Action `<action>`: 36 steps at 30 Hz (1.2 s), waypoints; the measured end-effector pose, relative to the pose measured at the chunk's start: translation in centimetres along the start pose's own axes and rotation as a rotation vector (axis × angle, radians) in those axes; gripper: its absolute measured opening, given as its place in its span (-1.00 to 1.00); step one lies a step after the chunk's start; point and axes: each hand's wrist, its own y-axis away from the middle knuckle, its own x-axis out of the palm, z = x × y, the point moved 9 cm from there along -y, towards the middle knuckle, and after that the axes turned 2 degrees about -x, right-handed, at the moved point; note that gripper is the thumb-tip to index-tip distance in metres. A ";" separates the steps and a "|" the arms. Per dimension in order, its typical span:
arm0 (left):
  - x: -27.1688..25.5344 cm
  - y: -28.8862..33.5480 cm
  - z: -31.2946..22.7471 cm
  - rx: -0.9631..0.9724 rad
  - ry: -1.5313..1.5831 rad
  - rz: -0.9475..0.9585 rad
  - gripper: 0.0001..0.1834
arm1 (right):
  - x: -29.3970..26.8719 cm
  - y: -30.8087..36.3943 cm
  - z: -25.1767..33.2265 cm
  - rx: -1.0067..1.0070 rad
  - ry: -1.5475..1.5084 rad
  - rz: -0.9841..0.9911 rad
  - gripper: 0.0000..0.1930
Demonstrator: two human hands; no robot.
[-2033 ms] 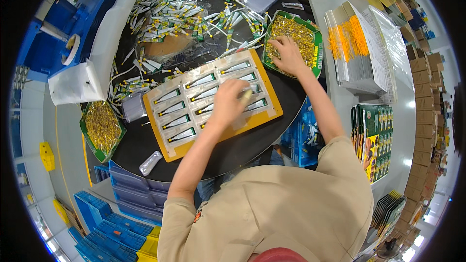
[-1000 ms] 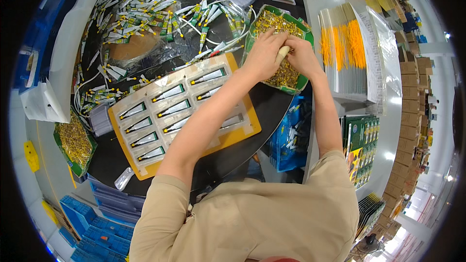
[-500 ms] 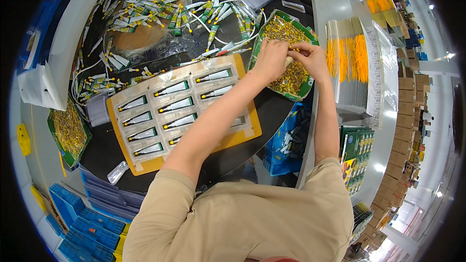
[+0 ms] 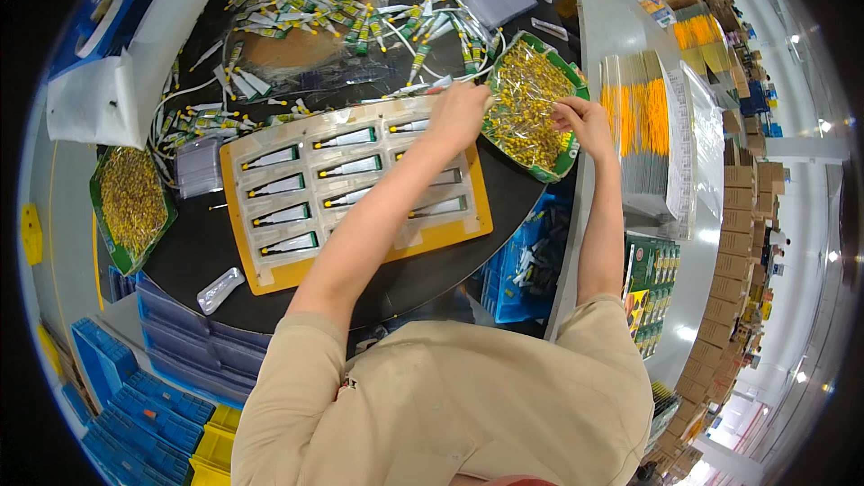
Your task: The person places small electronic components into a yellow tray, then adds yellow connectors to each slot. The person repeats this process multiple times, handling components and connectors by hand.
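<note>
Where the right grip (image 4: 588,124) hangs, yellow pieces (image 4: 528,117) lie just left.

Your shirt (image 4: 468,396): matt cloth, softly creased;
Your moulded tray (image 4: 309,187): clear plastic, glossy;
Board (image 4: 483,202) under your tray: smooth, low sheen; wood or another sheet, you cannot tell;
Tubes (image 4: 347,138) before you: smooth, faintly shiny; metal or plastic unclear;
Yellow pieces (image 4: 529,112) beside you: small, glossy, plastic-looking;
Your tabletop (image 4: 191,261): black, smooth, mostly matt;
Crate (image 4: 520,272) below your table: blue plastic, smooth;
Cartons (image 4: 720,261) at your right: brown cardboard, matt
</note>
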 end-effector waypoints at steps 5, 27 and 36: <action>-8.0 5.4 2.0 -0.046 0.126 -0.064 -0.83 | 2.5 3.2 8.7 -0.342 0.442 -0.284 -0.60; -28.3 25.1 10.8 -0.478 -0.125 -0.222 -0.90 | 29.3 5.9 31.0 -0.852 -0.197 0.381 -0.91; -25.9 22.0 10.4 -0.144 -0.223 -0.285 -0.74 | 32.2 3.7 31.6 -1.105 0.144 0.001 -0.86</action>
